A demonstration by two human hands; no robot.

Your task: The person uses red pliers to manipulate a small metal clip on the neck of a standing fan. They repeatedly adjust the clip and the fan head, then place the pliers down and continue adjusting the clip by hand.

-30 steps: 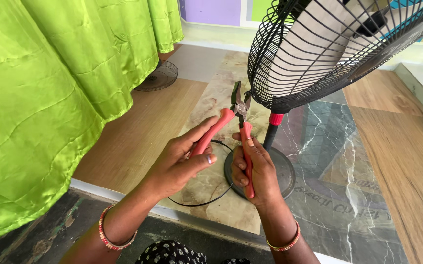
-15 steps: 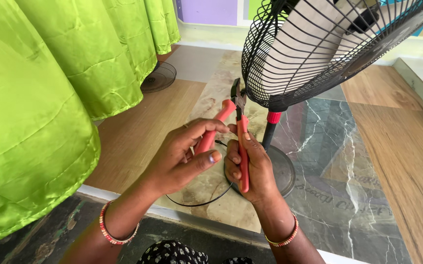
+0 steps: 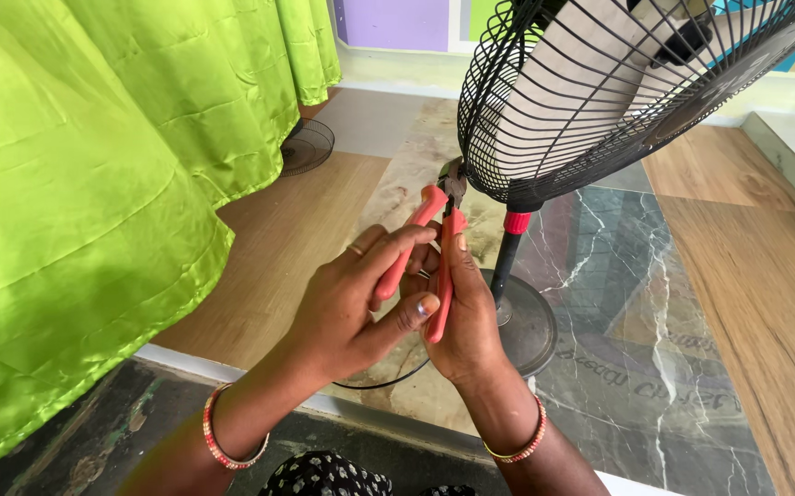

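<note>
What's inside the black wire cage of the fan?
Inside the fan's black wire cage you can see pale fan blades and a dark hub in the middle. The top of the cage is cut off by the picture edge.

Pliers [image 3: 430,253] with 2 salmon-red handles and a short dark metal head. The tool stands steeply, head uppermost and tilted slightly toward 1 o'clock, handles spread apart below. The head meets the lower rim of the fan guard [image 3: 600,101], at about 7 o'clock on that guard. The guard is a round black wire cage, tilted, with pale blades visible behind its spokes. It sits atop a black pole with a red collar, directly at 3 o'clock from the plier handles.
</note>
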